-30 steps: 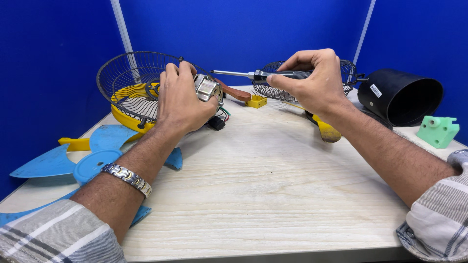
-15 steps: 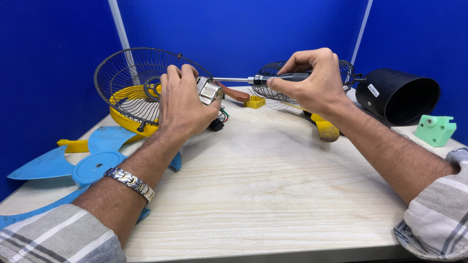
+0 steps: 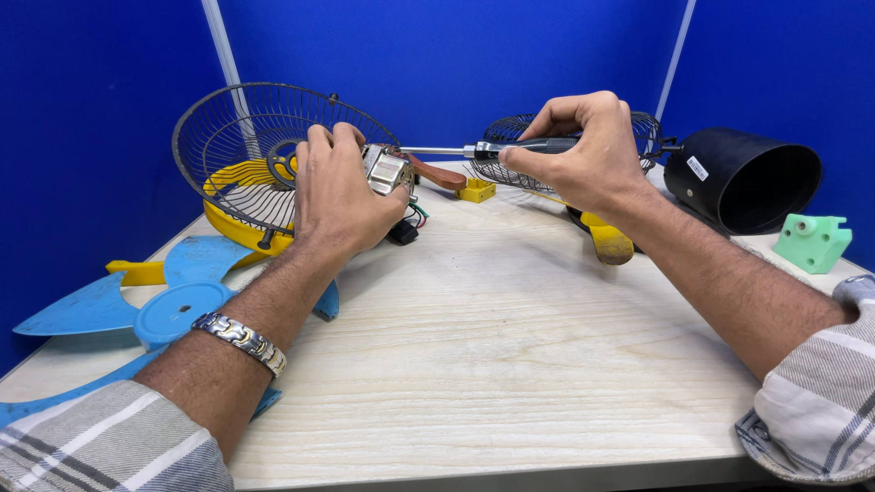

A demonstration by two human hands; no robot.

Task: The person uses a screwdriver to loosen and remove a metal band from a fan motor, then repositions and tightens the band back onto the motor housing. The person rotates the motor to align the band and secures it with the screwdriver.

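Left hand (image 3: 342, 196) wrapped around the fan motor (image 3: 387, 170), fingers curled tight over its top, holding it just above the surface (image 3: 510, 364) against the rear wire guard (image 3: 246, 146). Red, green and black leads hang under the motor. Right hand (image 3: 583, 155) closed on the screwdriver (image 3: 492, 148) by its black handle, shaft horizontal, tip pointing left and meeting the motor body.

Guard is tilted up, sitting on a yellow housing (image 3: 228, 223). Blue fan blade (image 3: 173, 305) lies flat at left, partly under the left forearm. Behind the right hand: second wire guard (image 3: 652, 132), mostly hidden. Black cylinder (image 3: 743, 178) on its side at right, green plastic block (image 3: 813, 241) just beside it. Small yellow bracket (image 3: 477, 190) and a brown part (image 3: 437, 175) lie near the motor. Yellow piece (image 3: 609, 241) sits under the right wrist.
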